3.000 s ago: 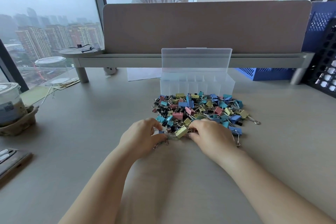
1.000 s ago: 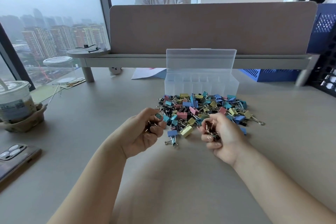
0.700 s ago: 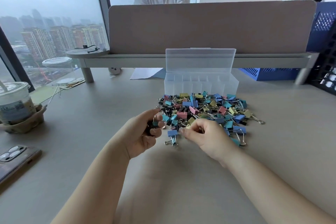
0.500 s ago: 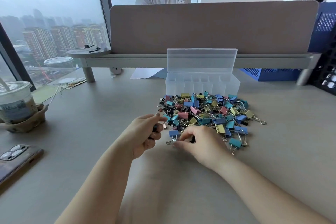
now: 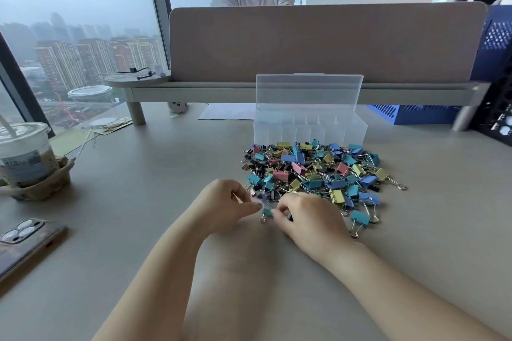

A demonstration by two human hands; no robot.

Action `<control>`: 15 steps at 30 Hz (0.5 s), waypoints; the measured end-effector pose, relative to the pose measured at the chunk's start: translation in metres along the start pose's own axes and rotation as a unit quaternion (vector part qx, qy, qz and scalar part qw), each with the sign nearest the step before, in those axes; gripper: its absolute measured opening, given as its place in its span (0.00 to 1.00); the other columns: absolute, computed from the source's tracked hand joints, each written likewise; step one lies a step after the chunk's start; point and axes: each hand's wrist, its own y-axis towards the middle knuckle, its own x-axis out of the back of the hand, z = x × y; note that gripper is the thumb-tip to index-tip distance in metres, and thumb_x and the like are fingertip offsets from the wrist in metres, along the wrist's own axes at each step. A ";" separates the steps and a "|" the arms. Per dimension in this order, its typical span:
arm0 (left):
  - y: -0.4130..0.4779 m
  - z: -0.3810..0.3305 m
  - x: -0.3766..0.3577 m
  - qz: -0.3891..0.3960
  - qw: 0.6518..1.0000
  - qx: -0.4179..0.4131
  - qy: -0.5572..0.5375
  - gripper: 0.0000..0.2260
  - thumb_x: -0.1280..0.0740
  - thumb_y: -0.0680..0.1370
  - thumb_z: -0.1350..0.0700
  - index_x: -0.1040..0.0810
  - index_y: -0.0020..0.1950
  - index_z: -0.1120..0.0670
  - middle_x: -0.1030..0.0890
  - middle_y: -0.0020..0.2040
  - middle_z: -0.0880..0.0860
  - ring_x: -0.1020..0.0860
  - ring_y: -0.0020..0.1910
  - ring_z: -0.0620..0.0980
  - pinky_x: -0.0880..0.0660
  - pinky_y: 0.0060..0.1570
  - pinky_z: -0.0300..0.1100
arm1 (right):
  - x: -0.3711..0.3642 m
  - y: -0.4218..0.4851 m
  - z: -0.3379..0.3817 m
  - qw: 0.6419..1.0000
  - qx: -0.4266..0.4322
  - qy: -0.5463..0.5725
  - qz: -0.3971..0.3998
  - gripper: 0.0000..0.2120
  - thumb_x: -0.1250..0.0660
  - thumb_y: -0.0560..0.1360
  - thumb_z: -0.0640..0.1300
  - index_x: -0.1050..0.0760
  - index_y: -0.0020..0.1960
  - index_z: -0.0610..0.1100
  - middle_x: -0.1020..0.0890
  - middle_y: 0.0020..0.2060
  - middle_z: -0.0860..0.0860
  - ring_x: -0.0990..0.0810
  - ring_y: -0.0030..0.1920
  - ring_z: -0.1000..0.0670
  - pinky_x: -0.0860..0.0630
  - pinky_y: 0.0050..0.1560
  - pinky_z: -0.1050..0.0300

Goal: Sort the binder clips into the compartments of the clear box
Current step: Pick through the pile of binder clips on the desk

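Teal clip (image 5: pixel 266 212) lies on the table (image 5: pixel 138 230) at the 6 o'clock edge of the pile (image 5: pixel 313 171), caught between both hands. The right hand (image 5: pixel 307 216) curls down over it and its fingertips (image 5: pixel 278 209) pinch the painted body. The left hand (image 5: pixel 227 202) is curled too, with its thumb (image 5: pixel 256 205) at the clip's 9 o'clock side. Whether that palm hides more clips cannot be told.

The box (image 5: pixel 310 130) stands at the pile's 12 o'clock, touching or just beside it, with its lid (image 5: pixel 309 91) upright. Nothing shows in its compartments through the frosted walls.

These clips look light and rigid: folded spring steel with a smooth painted shell and loose wire handles. The handles likely snag on neighbours, so a lifted clip may drag others along. The better hold is probably across the two flat painted faces, not the wires, which swing and slip. Small ones will be fiddly and easily dropped. None is fragile, so dropping into a compartment should do no harm.

A cup (image 5: pixel 25 152) is at 9 o'clock and a phone (image 5: pixel 25 241) at 8 o'clock, well apart from the pile.
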 end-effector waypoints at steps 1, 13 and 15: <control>-0.001 -0.001 0.001 0.010 1.000 -0.006 0.004 0.12 0.24 0.68 0.48 0.20 0.41 0.54 0.30 0.28 0.46 0.34 0.26 0.44 0.38 0.26 0.37 | 0.001 0.000 -0.002 1.000 -0.003 0.000 -0.010 0.13 0.42 0.80 0.53 0.23 0.51 0.47 0.18 0.47 0.52 0.21 0.47 0.49 0.30 0.39 0.56; 0.001 -0.004 -0.018 0.013 0.997 -0.023 0.071 0.11 0.25 0.67 0.42 0.25 0.36 0.45 0.27 0.32 0.44 0.30 0.31 0.43 0.32 0.35 0.38 | 0.009 0.006 -0.017 0.994 -0.065 0.080 -0.045 0.09 0.36 0.78 0.52 0.21 0.51 0.50 0.20 0.41 0.56 0.27 0.35 0.57 0.33 0.33 0.61; 0.001 -0.002 -0.016 0.022 0.997 -0.029 0.064 0.11 0.25 0.68 0.43 0.25 0.36 0.45 0.28 0.32 0.44 0.31 0.30 0.43 0.33 0.33 0.38 | 0.010 0.007 -0.019 0.994 -0.070 0.076 -0.028 0.10 0.36 0.78 0.52 0.21 0.56 0.51 0.19 0.44 0.56 0.22 0.42 0.53 0.27 0.39 0.58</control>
